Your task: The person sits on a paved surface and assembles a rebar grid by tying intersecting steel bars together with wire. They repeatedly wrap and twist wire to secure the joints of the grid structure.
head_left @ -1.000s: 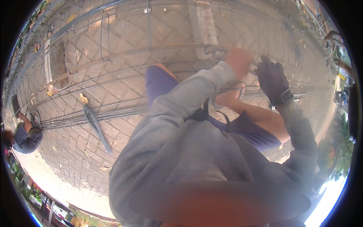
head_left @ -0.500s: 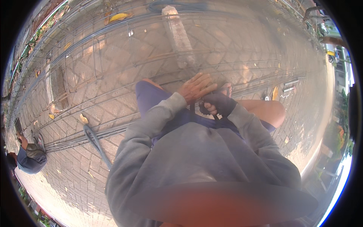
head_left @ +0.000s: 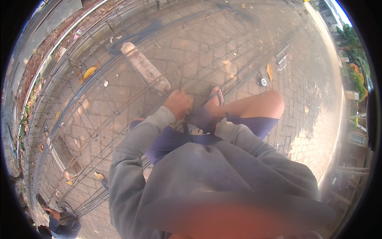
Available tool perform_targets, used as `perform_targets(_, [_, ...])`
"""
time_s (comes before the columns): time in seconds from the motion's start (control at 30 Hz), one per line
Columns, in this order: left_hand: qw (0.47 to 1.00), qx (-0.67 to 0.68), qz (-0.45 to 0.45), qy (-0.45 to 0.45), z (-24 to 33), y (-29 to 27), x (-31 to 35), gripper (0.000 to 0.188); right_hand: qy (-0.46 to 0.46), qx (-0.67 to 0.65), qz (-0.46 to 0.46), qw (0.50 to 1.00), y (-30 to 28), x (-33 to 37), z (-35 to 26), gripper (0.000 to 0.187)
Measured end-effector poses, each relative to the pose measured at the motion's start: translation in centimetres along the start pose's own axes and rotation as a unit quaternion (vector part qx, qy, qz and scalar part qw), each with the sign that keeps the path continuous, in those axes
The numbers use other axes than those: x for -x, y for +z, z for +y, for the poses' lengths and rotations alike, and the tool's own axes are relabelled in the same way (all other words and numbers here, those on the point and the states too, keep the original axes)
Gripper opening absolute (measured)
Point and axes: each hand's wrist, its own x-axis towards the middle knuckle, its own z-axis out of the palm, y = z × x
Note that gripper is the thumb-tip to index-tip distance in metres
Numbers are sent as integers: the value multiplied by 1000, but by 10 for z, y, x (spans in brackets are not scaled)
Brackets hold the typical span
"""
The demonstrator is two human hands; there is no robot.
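Above my lap, my left hand [head_left: 178, 104] is bare, its fingers curled closed among thin steel rods [head_left: 234, 85]. What lies inside its grip is hidden. Close by on the right is my right hand [head_left: 202, 118] in a dark glove, smeared by motion, so its fingers cannot be made out. A short dark strip [head_left: 186, 127] hangs just below the hands; its kind is unclear. Just beyond my left hand a pale concrete block [head_left: 145, 67] lies lengthwise on the paving under the rods. My sandalled foot [head_left: 216, 96] rests beyond the right hand.
A long cage of steel rods and square stirrups [head_left: 75, 104] curves along the left. Another concrete block [head_left: 59, 155] lies beneath it. At lower left another person [head_left: 65, 226] crouches beside a rod bundle [head_left: 94, 199]. A small round object [head_left: 263, 82] sits on the paving at right.
The view has turned, shifting the surroundings. My left hand has gone from flat fingers to a curled grip, left of the right hand. My right hand has moved left and blurred.
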Motion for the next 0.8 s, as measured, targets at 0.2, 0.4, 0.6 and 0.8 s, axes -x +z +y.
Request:
perform_targets(0.2, [980,51,187,-52,13,25,21,23,229,-350,-322,849,-70,-11,-17,34])
perform_targets(0.4, [990,93,-101,-44,-5,-7,-16,27,212,-76,-8,974,-68,-3,-58,31])
perform_targets(0.6, [943,14,269,-195,35,2,55,59,223,-607,-272,712,-58,-5,-19,42])
perform_targets(0.8, [357,675,453,-459,17,3,96,57,143,-806,-361,447,-44,-2,-27,49])
